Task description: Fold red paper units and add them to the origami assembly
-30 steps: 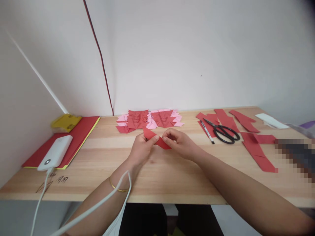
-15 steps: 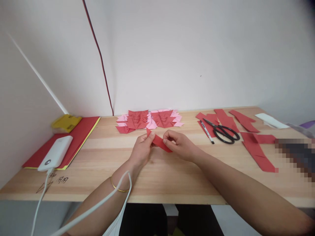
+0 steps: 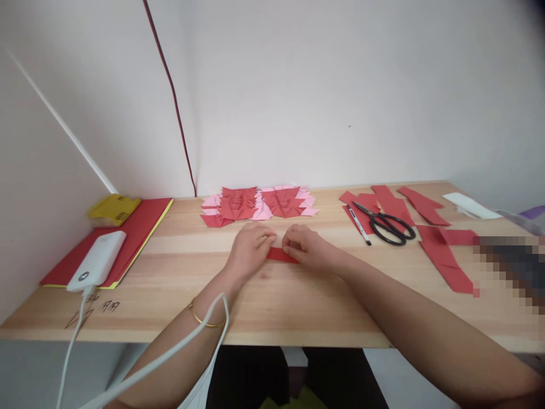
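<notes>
A small folded strip of red paper (image 3: 280, 255) lies level between my two hands, low over or on the wooden table. My left hand (image 3: 250, 247) has its fingers closed at the strip's left end, which the fingers hide. My right hand (image 3: 310, 247) pinches the right end between thumb and curled fingers. Just beyond my hands sit rows of folded red paper pieces (image 3: 239, 204) and folded pink paper pieces (image 3: 263, 212), close to the wall.
On the right, black-handled scissors (image 3: 389, 227) and a white pen (image 3: 359, 224) rest on cut red paper (image 3: 447, 261). A white power bank (image 3: 97, 261) with a cable, red sheets (image 3: 147, 227) and a yellow packet (image 3: 114, 210) occupy the left. A white cable (image 3: 170, 355) crosses my left forearm.
The red paper strip has turned from a slant to nearly level and sits lower. My left hand's fingers have come down over its left end; my right hand has hardly moved.
</notes>
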`<state>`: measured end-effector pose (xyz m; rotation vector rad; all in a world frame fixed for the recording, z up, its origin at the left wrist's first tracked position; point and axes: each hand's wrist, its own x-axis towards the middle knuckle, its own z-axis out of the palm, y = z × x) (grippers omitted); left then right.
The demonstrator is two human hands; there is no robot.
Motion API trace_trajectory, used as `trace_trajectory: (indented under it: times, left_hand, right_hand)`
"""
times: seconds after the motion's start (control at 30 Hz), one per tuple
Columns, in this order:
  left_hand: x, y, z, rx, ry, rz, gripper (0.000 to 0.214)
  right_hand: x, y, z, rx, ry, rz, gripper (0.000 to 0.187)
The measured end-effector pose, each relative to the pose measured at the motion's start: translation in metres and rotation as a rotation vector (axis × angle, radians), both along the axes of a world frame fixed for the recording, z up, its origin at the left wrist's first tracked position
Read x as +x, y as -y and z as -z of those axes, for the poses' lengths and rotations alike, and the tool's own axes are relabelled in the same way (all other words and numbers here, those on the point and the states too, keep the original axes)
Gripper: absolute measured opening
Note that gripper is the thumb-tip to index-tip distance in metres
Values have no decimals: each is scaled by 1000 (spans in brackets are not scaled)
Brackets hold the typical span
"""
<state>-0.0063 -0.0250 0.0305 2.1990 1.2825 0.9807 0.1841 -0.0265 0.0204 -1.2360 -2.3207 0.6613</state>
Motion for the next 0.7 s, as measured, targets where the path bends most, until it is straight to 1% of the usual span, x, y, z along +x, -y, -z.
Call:
trace_trajectory:
  times: [0.03,0.1,0.23,0.4,0.57,0.7]
  left_hand:
    - [3,1,1,-18,-103,64,17]
    - [7,3,3,-15,-236,103,19]
    - [10,4,5,-5,-382,81,21]
    - [11,2,11,-17,-458,45,21]
    - [12,2,12,-12,-507,-13,19]
    - [12,3,11,35,-499,-56,17]
  right_hand:
    - [0,0,0,3,15,6,12]
    - [-1,0,2,13,34,20,12]
    - [-3,-1,8,43,53,32,11]
    - [-10,-3,16,51,100,92,11]
    - [-14,-4,16,34,123,135,10]
    - [-15,-4,15,42,135,138,10]
